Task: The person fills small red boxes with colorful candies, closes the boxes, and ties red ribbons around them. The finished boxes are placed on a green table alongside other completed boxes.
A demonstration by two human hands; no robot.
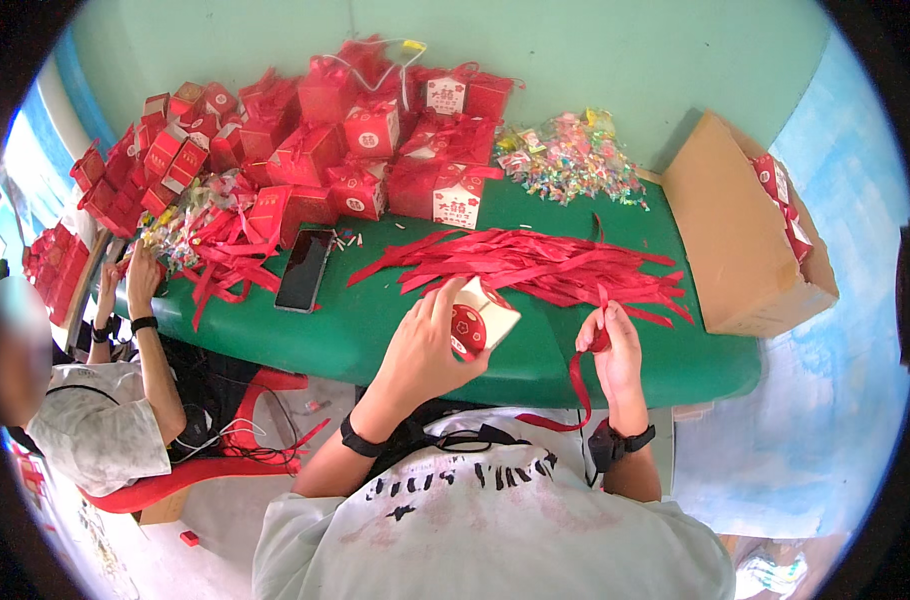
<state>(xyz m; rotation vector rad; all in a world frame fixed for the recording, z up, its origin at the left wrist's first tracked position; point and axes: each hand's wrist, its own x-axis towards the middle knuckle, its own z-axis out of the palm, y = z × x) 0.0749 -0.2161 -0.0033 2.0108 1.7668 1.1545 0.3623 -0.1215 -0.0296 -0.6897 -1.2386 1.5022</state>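
My left hand (425,352) grips a small red-and-white paper gift box (492,315), tilted in the air over the near edge of the green table (335,337). A flower pattern shows on its red face. To the right, my right hand (612,349) pinches a red ribbon (581,390) between thumb and fingers. One end sticks up above the fingertips, and the rest hangs down toward my shirt. Box and ribbon are apart. Just beyond both hands lies a loose bundle of red ribbons (530,262).
Red gift boxes (312,154) are heaped at the back left. Wrapped candies (575,161) lie in a pile near the wall. At the right stands a cardboard box (732,240) with red boxes inside. A smartphone (305,270) lies left of the ribbons. Another person (102,420) sits at the left.
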